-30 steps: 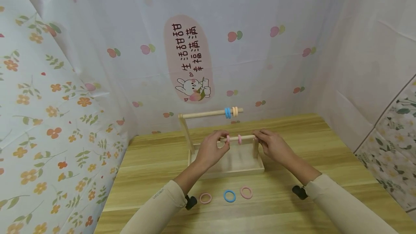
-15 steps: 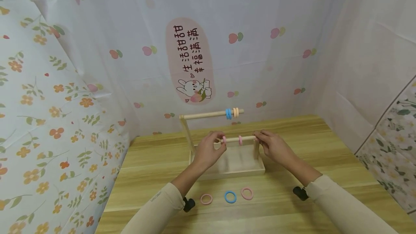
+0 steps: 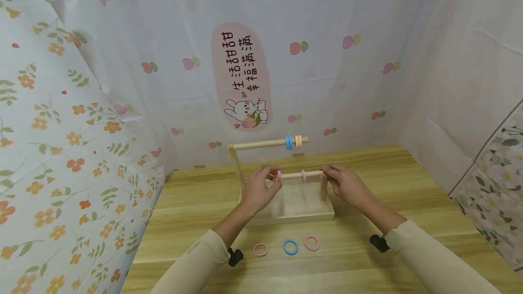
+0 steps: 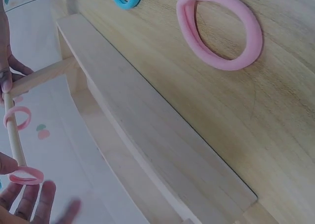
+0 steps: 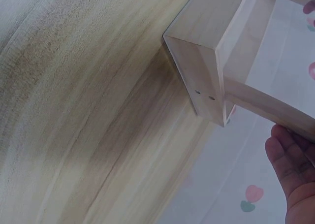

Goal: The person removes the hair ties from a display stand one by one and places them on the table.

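A pink hair tie [image 4: 27, 176] is at the free left end of the lower rod [image 3: 292, 175] of a wooden stand [image 3: 302, 216]. My left hand [image 3: 260, 189] pinches it between thumb and fingers; whether it still encircles the rod tip I cannot tell. Another pink hair tie [image 3: 303, 176] hangs around the rod further right. My right hand [image 3: 343, 184] grips the stand where that rod meets its short post [image 5: 270, 108], fingers against the wood. On the upper rod [image 3: 259, 144] hang blue hair ties [image 3: 289, 143] and pale orange hair ties [image 3: 298, 141].
On the wooden table [image 3: 188, 221], in front of the stand, lie a pink hair tie [image 3: 254, 252] at left, a blue one [image 3: 285, 249] and another pink hair tie [image 3: 306, 246]. A patterned curtain [image 3: 327, 80] hangs behind the table.
My left hand has drawn the pink hair tie leftward along the lower rod to its free end. My right hand keeps its grip on the stand; the view has shifted slightly.
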Demonstrator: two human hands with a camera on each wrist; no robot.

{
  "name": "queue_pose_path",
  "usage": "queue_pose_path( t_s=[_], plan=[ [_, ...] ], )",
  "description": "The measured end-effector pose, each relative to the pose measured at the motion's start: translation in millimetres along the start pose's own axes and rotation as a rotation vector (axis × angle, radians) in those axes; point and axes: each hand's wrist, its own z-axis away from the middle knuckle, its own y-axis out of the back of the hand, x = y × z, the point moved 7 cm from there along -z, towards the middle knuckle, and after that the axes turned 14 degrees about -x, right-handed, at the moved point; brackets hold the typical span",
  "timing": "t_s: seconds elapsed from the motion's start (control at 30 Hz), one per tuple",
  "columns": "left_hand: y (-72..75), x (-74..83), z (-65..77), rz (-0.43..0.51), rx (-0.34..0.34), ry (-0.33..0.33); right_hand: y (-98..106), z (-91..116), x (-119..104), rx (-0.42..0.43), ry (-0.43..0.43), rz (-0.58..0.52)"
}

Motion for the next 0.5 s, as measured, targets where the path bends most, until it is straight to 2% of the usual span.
queue_pose_path(
  t_s=[0.27, 0.5],
  plan=[
    [1.0, -2.5, 0.5, 0.093, -0.001, -0.002, -0.1, 0.7, 2.0, -0.008, -0.005, -0.007],
    [4.1, -3.8, 5.7, 0.126, -0.013, 0.013, 0.4, 0.6, 0.4, -0.003, 0.003, 0.006]
  ],
)
